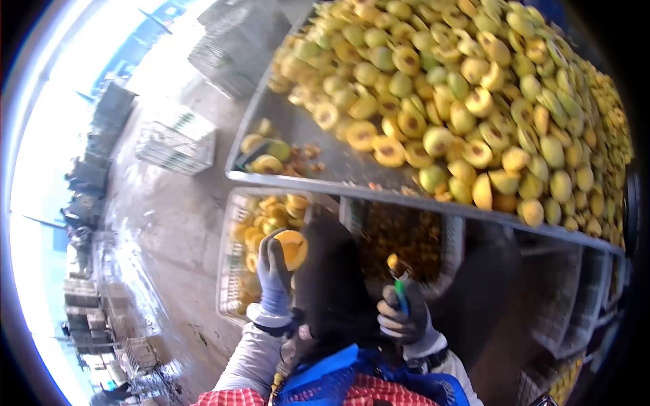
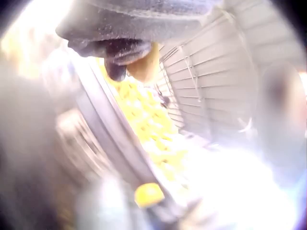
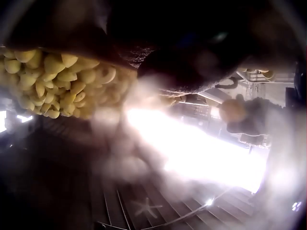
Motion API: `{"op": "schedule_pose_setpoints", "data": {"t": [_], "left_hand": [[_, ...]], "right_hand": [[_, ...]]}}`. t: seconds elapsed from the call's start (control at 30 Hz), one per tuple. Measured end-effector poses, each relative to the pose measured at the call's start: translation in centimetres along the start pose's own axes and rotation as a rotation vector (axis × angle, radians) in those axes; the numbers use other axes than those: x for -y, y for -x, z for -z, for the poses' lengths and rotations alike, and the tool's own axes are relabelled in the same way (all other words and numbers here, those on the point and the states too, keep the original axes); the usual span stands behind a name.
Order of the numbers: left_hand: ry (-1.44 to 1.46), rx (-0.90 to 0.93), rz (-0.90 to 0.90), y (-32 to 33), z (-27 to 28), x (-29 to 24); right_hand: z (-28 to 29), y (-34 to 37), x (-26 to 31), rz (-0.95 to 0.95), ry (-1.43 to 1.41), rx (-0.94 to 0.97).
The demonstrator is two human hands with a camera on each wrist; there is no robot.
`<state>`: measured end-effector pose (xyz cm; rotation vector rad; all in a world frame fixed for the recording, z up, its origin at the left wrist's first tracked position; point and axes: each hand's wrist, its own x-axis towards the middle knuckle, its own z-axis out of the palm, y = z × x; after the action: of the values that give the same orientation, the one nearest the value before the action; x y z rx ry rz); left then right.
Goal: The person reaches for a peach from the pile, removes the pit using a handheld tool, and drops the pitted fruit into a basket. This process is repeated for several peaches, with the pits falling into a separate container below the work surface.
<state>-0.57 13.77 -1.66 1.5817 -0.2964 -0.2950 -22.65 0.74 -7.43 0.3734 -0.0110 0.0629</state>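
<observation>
A halved fruit [image 1: 292, 249], smooth-skinned with a rounded orange cut face, is held between the thumb and fingers of the gloved left hand [image 1: 272, 276], above a slatted plastic crate [image 1: 222, 274] of yellow halves. A green-handled tool [image 1: 401, 296], tipped with an orange piece, is gripped in the curled, knit-gloved fingers of the right hand [image 1: 409, 315], well apart from the left. Ragged brown scraps [image 1: 403, 237] are contained in a second crate [image 1: 455, 252]. Rounded, hollowed halves [image 1: 467, 115] are heaped on a metal-edged table [image 1: 325, 184].
</observation>
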Motion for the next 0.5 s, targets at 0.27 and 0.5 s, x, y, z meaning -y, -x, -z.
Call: {"op": "schedule_pose_setpoints", "data": {"t": [0.27,0.5], "left_hand": [[-0.964,0.337,-0.415,-9.6,-8.8,-2.8],[-1.281,0.495,-0.253,-17.1,-24.7,6.9]], "right_hand": [[2.8,-0.1,1.9,0.017,0.298,-0.41],[2.4,-2.5,3.2,0.074,0.415,-0.469]]}}
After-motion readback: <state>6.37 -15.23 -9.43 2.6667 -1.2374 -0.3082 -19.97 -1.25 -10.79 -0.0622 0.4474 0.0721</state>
